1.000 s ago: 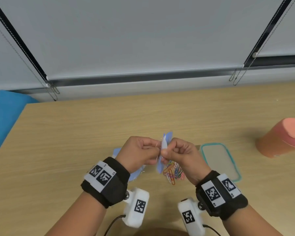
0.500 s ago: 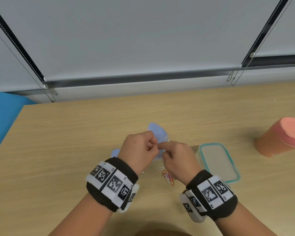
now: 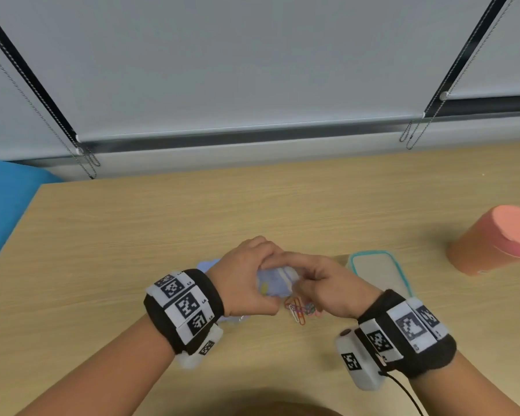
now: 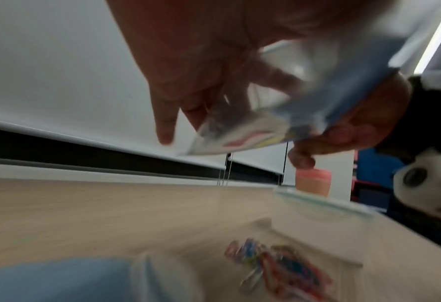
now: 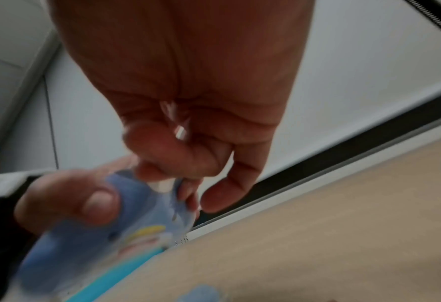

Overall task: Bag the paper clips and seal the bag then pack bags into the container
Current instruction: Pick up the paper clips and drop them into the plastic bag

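Note:
A small blue printed plastic bag [image 3: 275, 282] is held just above the wooden table between both hands. My left hand [image 3: 246, 277] grips it from the left, thumb on its face [image 5: 97, 204]. My right hand [image 3: 321, 283] pinches its top edge [image 5: 162, 183] from the right. In the left wrist view the bag [image 4: 278, 126] hangs blurred under the fingers. A heap of coloured paper clips [image 3: 300, 310] lies on the table right below the hands [image 4: 278, 265]. A clear container with a teal rim [image 3: 379, 270] stands just right of the right hand.
More blue bags [image 3: 209, 264] lie under and behind my left wrist [image 4: 59, 280]. A pink-orange cylinder [image 3: 496, 238] stands at the far right. A blue surface [image 3: 3, 205] adjoins the table's left edge. Window blinds with bead chains hang behind the table.
Both hands have come down nearer the table and the bag has turned from upright to lying flatter between them. The right wrist has rolled outward.

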The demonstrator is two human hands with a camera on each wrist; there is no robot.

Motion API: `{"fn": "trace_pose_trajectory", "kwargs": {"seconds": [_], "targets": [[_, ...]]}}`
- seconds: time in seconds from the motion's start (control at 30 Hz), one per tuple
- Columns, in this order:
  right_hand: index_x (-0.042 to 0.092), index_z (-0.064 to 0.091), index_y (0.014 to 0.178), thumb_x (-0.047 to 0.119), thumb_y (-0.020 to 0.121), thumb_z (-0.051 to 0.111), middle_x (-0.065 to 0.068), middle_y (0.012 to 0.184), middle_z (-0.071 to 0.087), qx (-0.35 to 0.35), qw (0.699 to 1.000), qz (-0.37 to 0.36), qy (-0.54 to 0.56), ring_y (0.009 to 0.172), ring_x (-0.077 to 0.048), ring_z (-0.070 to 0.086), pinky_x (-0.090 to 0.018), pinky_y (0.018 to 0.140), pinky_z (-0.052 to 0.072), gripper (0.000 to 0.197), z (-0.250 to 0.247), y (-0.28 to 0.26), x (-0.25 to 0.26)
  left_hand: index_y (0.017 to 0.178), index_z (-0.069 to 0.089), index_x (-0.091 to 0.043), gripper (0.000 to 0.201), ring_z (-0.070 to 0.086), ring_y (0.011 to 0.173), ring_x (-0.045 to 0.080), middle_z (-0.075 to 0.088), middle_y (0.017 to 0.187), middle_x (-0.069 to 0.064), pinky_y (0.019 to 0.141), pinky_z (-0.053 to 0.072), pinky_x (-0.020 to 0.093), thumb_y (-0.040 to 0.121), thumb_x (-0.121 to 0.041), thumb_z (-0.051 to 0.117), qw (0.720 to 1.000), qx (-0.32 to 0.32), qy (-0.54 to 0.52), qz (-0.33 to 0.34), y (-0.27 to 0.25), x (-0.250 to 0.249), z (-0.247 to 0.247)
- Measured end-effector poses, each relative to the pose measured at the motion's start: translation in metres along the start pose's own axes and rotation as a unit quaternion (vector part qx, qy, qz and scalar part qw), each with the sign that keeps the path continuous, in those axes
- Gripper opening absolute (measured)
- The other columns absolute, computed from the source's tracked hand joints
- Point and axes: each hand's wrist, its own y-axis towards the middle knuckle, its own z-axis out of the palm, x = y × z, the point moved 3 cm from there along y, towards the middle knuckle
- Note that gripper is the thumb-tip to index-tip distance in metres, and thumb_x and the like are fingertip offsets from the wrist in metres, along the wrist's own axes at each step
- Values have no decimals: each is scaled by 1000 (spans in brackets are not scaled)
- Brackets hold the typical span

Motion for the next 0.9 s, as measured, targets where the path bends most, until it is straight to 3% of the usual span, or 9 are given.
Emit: {"fn": "trace_pose_trajectory", "kwargs": {"seconds": [0.07, 0.2, 0.33, 0.37, 0.43, 0.5, 0.57, 0.77, 0.9], "targets": [[31, 65, 109, -14, 83, 41, -14, 61, 42, -37, 998, -5, 49, 52, -24, 43, -22, 42, 41, 57, -5, -1, -5, 102, 48, -27, 53, 49, 91, 5, 48, 96, -12, 76, 40, 21, 55, -36, 70, 1000, 13, -5, -27, -1, 5, 8], [24, 68, 107, -16, 85, 42, -5, 50, 43, -76, 989, -11, 123, 45, -22, 43, -23, 39, 40, 52, -3, -3, -18, 118, 42, -28, 70, 47, 109, 5, 50, 110, -11, 93, 43, 25, 55, -35, 73, 995, 20, -81, -52, -7, 8, 27], [23, 63, 117, -9, 89, 44, -5, 59, 57, -139, 974, -22, 180, 43, -23, 50, -30, 49, 48, 47, -3, -5, -34, 109, 46, -26, 56, 49, 110, 10, 54, 111, -7, 96, 44, 34, 57, -37, 64, 993, -49, -86, -72, -6, 20, 28], [24, 61, 117, -4, 91, 47, -6, 63, 58, -176, 972, -10, 158, 45, -22, 53, -33, 54, 50, 41, -5, -6, -40, 108, 46, -26, 55, 49, 108, 12, 54, 109, -6, 95, 44, 34, 58, -37, 64, 993, -55, -66, -76, -5, 24, 26], [27, 56, 116, 14, 86, 63, -4, 76, 60, -243, 969, 49, -4, 59, -18, 60, -37, 66, 52, 34, -10, -11, -55, 110, 45, -26, 58, 47, 107, 13, 52, 109, -6, 93, 44, 35, 57, -42, 61, 995, -53, -21, -86, -4, 31, 21], [27, 52, 122, 28, 74, 76, -2, 98, 58, -195, 945, 138, -223, 85, -18, 62, -31, 79, 49, 54, -5, -14, -71, 113, 44, -27, 65, 46, 105, 14, 51, 109, -7, 92, 43, 35, 52, -49, 55, 994, -53, 13, -94, -3, 38, 17], [24, 50, 127, 32, 69, 77, -3, 114, 52, -125, 915, 182, -337, 105, -21, 55, -31, 89, 48, 65, 6, -12, -83, 114, 44, -27, 69, 46, 103, 16, 51, 108, -6, 91, 43, 35, 50, -52, 53, 992, -54, 34, -104, -3, 42, 16], [16, 61, 117, 24, 81, 62, -7, 112, 58, -131, 905, 152, -376, 108, -27, 52, -31, 83, 44, 37, 16, 3, -84, 116, 42, -28, 71, 45, 102, 16, 49, 109, -8, 92, 42, 33, 51, -49, 59, 987, -47, 65, -137, -6, 47, 26], [12, 65, 101, 21, 79, 63, -6, 106, 61, -133, 912, 150, -358, 104, -25, 51, -29, 77, 39, 25, 16, 3, -82, 118, 40, -30, 70, 44, 103, 15, 47, 109, -10, 93, 38, 31, 53, -47, 60, 985, -36, 69, -154, -11, 49, 34]]}}
